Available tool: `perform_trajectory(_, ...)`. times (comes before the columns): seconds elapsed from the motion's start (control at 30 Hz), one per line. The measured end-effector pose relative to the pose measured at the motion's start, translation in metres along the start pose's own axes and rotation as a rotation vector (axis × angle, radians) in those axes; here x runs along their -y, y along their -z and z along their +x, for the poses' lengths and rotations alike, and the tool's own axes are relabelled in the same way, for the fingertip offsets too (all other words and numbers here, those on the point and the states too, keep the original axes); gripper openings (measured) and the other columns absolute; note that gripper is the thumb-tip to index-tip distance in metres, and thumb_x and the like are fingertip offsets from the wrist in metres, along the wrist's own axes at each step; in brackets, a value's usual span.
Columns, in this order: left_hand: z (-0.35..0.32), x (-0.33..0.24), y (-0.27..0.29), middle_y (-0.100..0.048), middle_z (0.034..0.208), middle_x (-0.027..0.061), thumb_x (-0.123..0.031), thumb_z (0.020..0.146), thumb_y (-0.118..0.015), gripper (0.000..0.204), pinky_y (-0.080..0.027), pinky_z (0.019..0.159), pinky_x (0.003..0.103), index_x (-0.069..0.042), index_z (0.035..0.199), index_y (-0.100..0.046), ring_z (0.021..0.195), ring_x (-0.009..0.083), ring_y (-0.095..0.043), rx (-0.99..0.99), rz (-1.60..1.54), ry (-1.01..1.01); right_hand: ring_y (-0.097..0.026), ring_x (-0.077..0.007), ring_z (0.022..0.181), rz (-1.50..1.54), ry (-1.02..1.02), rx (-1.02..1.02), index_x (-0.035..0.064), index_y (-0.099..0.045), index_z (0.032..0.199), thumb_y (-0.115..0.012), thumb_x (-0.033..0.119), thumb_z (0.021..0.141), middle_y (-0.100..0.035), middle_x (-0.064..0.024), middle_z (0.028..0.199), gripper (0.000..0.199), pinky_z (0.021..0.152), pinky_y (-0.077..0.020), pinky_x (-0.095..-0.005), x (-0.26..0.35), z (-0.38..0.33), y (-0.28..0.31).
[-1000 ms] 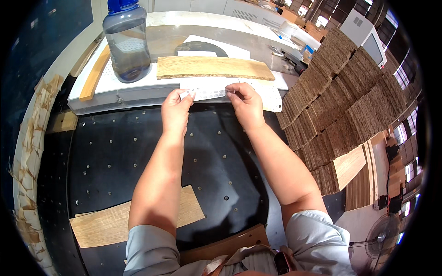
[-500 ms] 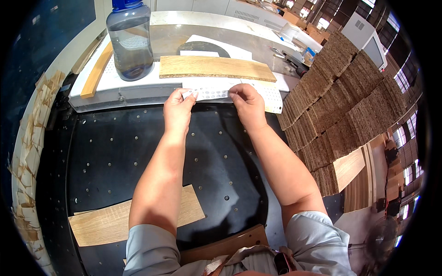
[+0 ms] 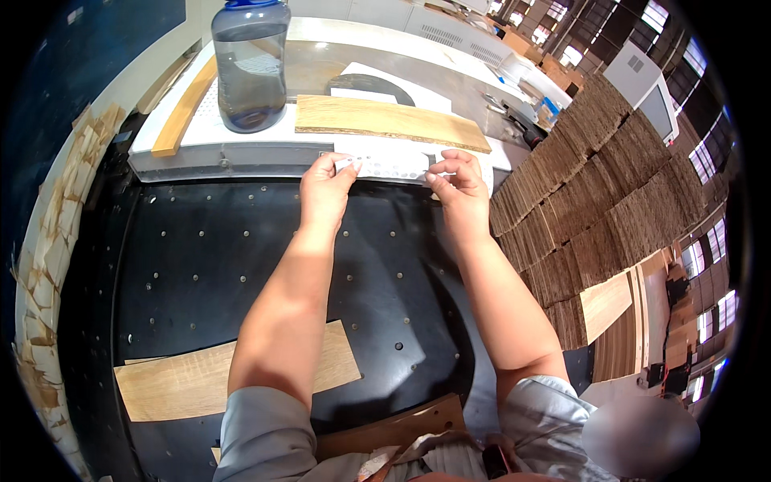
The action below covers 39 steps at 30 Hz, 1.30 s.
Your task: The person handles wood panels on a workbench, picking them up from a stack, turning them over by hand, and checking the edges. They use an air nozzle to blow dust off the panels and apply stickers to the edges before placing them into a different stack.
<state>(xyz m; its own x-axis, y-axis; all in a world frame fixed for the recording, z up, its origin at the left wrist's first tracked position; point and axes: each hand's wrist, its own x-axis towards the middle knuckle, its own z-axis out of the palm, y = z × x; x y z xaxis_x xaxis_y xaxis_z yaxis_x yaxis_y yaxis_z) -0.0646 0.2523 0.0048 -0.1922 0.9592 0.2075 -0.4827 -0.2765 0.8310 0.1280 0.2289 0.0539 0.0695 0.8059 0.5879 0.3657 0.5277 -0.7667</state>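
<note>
A white strip of sticker sheet [image 3: 393, 166] with grey round dots is stretched between my hands, above the front edge of the white machine ledge. My left hand [image 3: 325, 193] pinches its left end between thumb and fingers. At the strip's right end is my right hand [image 3: 462, 193], its thumb and index finger drawn together and the other fingers bent. Whatever sits between those fingertips is too small to make out. Just behind the strip, a wood-grain board [image 3: 393, 120] lies on the ledge.
A large bottle [image 3: 250, 76] of clear liquid stands on the ledge beside a narrow wood strip [image 3: 186, 112]. Below is a black studded table [image 3: 281, 209], with wood-grain boards [image 3: 177, 381] under my left forearm. Tall particleboard stacks [image 3: 594, 185] rise at right. Behind the ledge lie tools [image 3: 518, 120].
The view has shifted slightly, so the bottle and ledge appear further right. My right hand has moved outward along the strip to its end, and its fingers have loosened and lifted a little.
</note>
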Motion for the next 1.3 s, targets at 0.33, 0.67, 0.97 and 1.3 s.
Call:
perform_trajectory(0.33, 0.001, -0.002, 0.005, -0.065, 0.087, 0.0033, 0.003, 0.087, -0.061, 0.015, -0.047, 0.072, 0.021, 0.003, 0.102, -0.063, 0.079, 0.0068, -0.059, 0.06, 0.156, 0.0, -0.055, -0.0337, 0.105, -0.4, 0.532, 0.328, 0.0065, -0.063, 0.09, -0.068, -0.003, 0.07, -0.064, -0.0116, 0.1, 0.022, 0.09, -0.0441, -0.0416, 0.04, 0.023, -0.061)
perform_trajectory(0.67, -0.001, -0.012, -0.001, -0.065, 0.09, 0.0048, -0.001, 0.087, -0.062, 0.019, -0.047, 0.073, 0.022, 0.004, 0.105, -0.062, 0.081, 0.009, -0.06, 0.005, 0.068, 0.057, -0.054, -0.0324, 0.092, -0.54, 0.572, 0.244, 0.0087, -0.06, 0.093, -0.066, 0.001, 0.07, -0.062, -0.0094, 0.088, 0.026, 0.086, -0.0423, -0.0432, 0.045, 0.021, -0.078)
perform_trajectory(0.97, -0.005, -0.015, -0.003, -0.064, 0.087, 0.0025, -0.001, 0.084, -0.064, 0.02, -0.045, 0.071, 0.02, 0.004, 0.103, -0.064, 0.079, 0.0066, -0.057, 0.016, 0.098, 0.054, -0.056, -0.0335, 0.085, -0.622, 0.693, 0.319, 0.0071, -0.059, 0.094, -0.063, -0.006, 0.071, -0.061, -0.0104, 0.086, 0.027, 0.075, -0.0467, -0.0428, 0.049, 0.023, -0.075)
perform_trajectory(1.3, 0.006, 0.002, 0.001, -0.069, 0.089, 0.0061, 0.0, 0.082, -0.064, 0.018, -0.048, 0.074, 0.024, 0.004, 0.1, -0.065, 0.081, 0.0099, -0.061, 0.007, 0.086, -0.018, -0.057, -0.0333, 0.082, -0.581, 0.676, 0.394, 0.0065, -0.059, 0.092, -0.064, -0.001, 0.07, -0.062, -0.0108, 0.085, 0.024, 0.073, -0.0479, -0.0422, 0.052, 0.028, -0.076)
